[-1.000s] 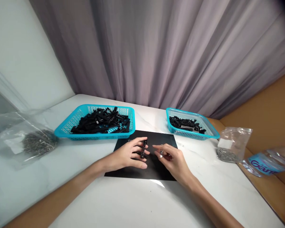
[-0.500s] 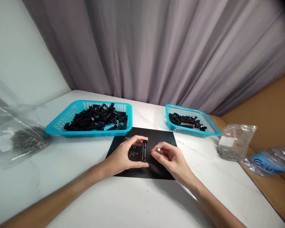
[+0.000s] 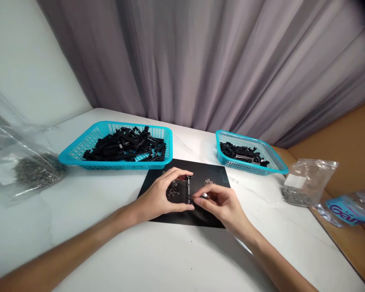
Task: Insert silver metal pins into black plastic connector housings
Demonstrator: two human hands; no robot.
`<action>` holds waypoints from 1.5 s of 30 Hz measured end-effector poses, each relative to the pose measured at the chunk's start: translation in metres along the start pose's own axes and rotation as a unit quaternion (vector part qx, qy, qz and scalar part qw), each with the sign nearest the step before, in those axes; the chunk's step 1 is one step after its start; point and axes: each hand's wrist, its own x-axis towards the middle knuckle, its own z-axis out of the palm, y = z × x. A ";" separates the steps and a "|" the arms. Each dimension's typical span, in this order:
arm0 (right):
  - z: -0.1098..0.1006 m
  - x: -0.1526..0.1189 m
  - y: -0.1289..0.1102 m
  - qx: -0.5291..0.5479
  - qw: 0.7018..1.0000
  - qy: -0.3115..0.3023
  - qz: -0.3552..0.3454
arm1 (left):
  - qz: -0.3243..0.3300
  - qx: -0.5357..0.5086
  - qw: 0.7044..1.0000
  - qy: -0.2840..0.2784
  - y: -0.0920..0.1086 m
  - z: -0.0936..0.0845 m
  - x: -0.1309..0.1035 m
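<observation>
My left hand (image 3: 156,196) spans a slim black plastic part (image 3: 187,190), gripping it by its two ends between thumb and fingers above the black mat (image 3: 197,219). On the right, my right hand (image 3: 226,202) has thumb and forefinger pinched close against the part's lower end; whatever sits at the fingertips is too small to make out. A small white-ended thing (image 3: 204,195) pokes out between those fingers, the rest of it hidden in the hand. Small shiny metal pieces (image 3: 172,189) lie behind my left hand, and a second little pile (image 3: 208,182) lies behind my right.
A blue basket (image 3: 115,165) of black plastic parts stands at the back left, a smaller blue basket (image 3: 278,163) at the back right. Clear bags of metal pieces flank them, left (image 3: 38,172) and right (image 3: 296,194). A labelled plastic bottle (image 3: 349,209) lies far right.
My right fingertips have come in from beside the black part to its lower end. The left hand keeps its hold on the part. The view has shifted slightly.
</observation>
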 end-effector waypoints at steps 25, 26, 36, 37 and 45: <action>0.005 -0.007 -0.013 -0.133 0.986 -0.007 -0.098 | 0.076 0.106 0.990 0.045 0.000 0.000 0.003; 0.006 -0.007 -0.012 -0.132 0.986 -0.010 -0.098 | 0.076 0.108 0.990 0.045 0.000 0.000 0.003; 0.006 -0.007 -0.007 -0.134 0.986 -0.023 -0.094 | 0.073 0.111 0.990 0.035 0.002 0.000 0.003; 0.005 -0.007 -0.007 -0.137 0.986 -0.030 -0.093 | 0.073 0.110 0.991 0.035 0.003 0.000 0.003; -0.005 -0.006 -0.014 -0.158 0.980 -0.087 -0.085 | 0.082 0.121 0.988 0.046 0.003 0.003 0.003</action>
